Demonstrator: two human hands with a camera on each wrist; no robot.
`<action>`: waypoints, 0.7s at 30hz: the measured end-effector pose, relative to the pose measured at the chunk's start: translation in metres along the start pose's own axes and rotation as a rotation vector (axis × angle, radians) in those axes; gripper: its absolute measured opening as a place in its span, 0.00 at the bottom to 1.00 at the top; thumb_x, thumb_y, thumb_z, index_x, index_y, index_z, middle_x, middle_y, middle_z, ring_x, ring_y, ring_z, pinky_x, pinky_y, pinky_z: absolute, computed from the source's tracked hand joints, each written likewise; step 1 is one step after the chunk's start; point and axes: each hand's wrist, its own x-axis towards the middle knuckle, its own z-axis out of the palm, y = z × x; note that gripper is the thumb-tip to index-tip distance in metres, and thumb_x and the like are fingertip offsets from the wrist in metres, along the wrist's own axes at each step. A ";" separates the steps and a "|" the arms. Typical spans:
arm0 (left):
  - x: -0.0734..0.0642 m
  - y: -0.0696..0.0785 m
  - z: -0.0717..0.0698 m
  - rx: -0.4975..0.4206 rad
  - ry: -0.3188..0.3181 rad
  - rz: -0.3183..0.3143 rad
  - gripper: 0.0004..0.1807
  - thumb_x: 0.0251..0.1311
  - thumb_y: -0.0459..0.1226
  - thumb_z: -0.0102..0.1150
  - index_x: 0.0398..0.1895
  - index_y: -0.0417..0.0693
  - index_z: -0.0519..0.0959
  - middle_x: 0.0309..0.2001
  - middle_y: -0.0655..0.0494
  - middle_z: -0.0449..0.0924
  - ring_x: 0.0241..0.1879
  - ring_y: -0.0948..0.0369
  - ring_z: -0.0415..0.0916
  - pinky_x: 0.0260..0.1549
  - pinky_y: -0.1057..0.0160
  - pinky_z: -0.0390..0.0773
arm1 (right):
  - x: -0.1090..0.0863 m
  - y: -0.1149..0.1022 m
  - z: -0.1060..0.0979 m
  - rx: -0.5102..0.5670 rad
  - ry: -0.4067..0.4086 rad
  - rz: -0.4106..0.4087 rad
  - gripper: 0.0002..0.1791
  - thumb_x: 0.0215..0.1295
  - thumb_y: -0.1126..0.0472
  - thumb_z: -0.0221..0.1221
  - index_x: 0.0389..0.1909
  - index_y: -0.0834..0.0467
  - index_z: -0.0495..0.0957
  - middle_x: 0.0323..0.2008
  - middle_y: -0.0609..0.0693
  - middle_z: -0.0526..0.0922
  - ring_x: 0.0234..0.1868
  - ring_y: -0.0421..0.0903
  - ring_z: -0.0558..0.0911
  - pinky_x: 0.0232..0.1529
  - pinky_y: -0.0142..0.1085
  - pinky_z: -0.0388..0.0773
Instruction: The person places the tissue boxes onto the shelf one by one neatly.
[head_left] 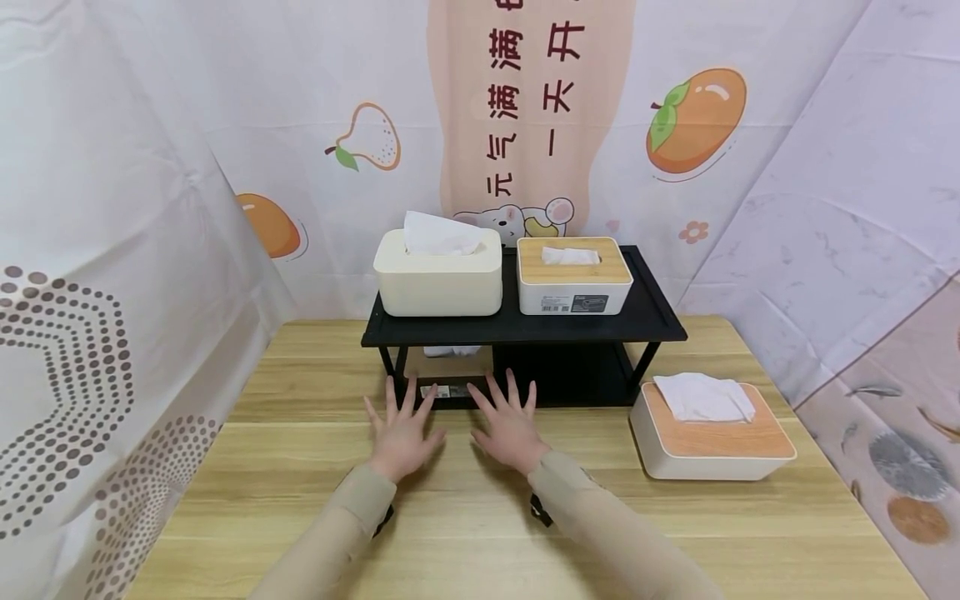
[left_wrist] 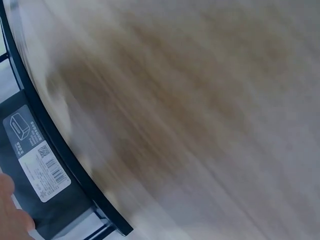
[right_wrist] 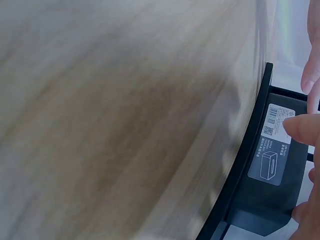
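Note:
A black two-tier rack (head_left: 570, 331) stands at the back of the table. On its lower tier is a tissue box (head_left: 474, 365) with a tan top, a white tissue and a dark front. That dark front (left_wrist: 75, 207) bears a barcode label in the left wrist view. My left hand (head_left: 403, 440) reaches toward the box's left part, fingers spread and straight. Opposite it, my right hand (head_left: 513, 433) spreads its fingers at the box's right part. In the right wrist view, fingers (right_wrist: 302, 128) overlap the label (right_wrist: 271, 145). Neither hand grips anything.
Up on the rack sit a cream tissue box (head_left: 438, 292) and a white tissue box (head_left: 573, 296) with a wooden lid. Another wood-lidded tissue box (head_left: 712, 462) stands on the table (head_left: 450, 533) at the right. Patterned curtains (head_left: 322, 67) hang behind and beside the table.

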 end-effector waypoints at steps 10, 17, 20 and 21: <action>0.005 -0.003 0.000 0.003 -0.036 -0.018 0.39 0.62 0.57 0.52 0.74 0.59 0.53 0.75 0.43 0.41 0.72 0.35 0.25 0.57 0.23 0.29 | 0.002 -0.002 -0.001 0.003 -0.041 0.011 0.39 0.64 0.44 0.57 0.73 0.45 0.53 0.75 0.54 0.47 0.74 0.62 0.41 0.65 0.68 0.35; 0.006 -0.005 0.004 0.019 -0.004 -0.009 0.39 0.62 0.58 0.51 0.74 0.59 0.54 0.75 0.43 0.41 0.72 0.35 0.27 0.57 0.23 0.31 | 0.002 0.000 0.001 -0.008 -0.027 -0.001 0.39 0.64 0.45 0.57 0.73 0.45 0.53 0.75 0.54 0.48 0.74 0.62 0.42 0.65 0.68 0.36; 0.005 -0.004 0.004 0.017 -0.002 -0.008 0.39 0.63 0.58 0.51 0.74 0.59 0.54 0.75 0.43 0.41 0.72 0.35 0.27 0.57 0.24 0.29 | 0.002 0.001 0.001 0.011 -0.010 -0.010 0.39 0.63 0.45 0.58 0.73 0.45 0.53 0.74 0.55 0.49 0.74 0.62 0.42 0.65 0.68 0.36; 0.005 -0.003 0.004 0.011 -0.004 -0.007 0.38 0.63 0.58 0.50 0.74 0.58 0.54 0.75 0.43 0.40 0.72 0.35 0.27 0.57 0.24 0.28 | 0.002 0.001 0.000 0.017 -0.003 -0.012 0.39 0.63 0.45 0.59 0.73 0.45 0.54 0.74 0.55 0.49 0.74 0.62 0.42 0.64 0.69 0.36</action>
